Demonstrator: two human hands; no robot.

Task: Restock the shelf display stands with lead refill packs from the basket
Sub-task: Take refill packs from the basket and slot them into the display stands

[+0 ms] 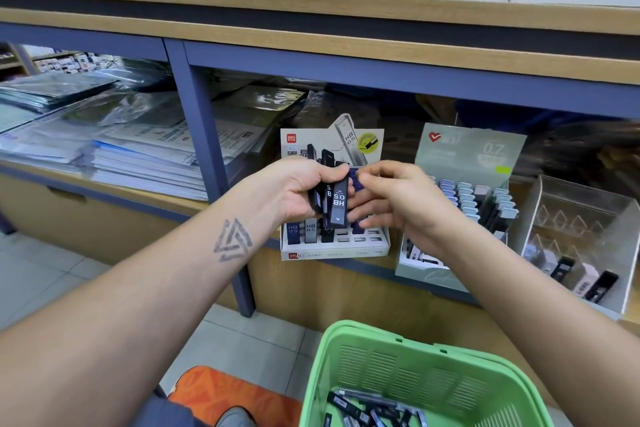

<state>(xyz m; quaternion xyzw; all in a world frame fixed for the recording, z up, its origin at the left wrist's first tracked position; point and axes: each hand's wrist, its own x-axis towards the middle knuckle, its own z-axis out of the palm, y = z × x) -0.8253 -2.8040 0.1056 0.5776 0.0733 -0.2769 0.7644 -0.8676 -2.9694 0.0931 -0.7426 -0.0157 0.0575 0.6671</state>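
Low in front, the green basket (408,367) sits below both arms, loose lead refill packs (374,409) lying in its bottom. Up from it and to the left, the left hand (298,191) grips a bunch of dark packs (332,198), their long axes roughly upright, the front one marked HB 0.5. Just right of it, touching the bunch, the right hand (391,198) has its fingers curled toward that front pack; whether it pinches yet I cannot tell. Directly behind and below both hands stands the white display stand (332,248), its open slots along the lower right, nearer the right hand.
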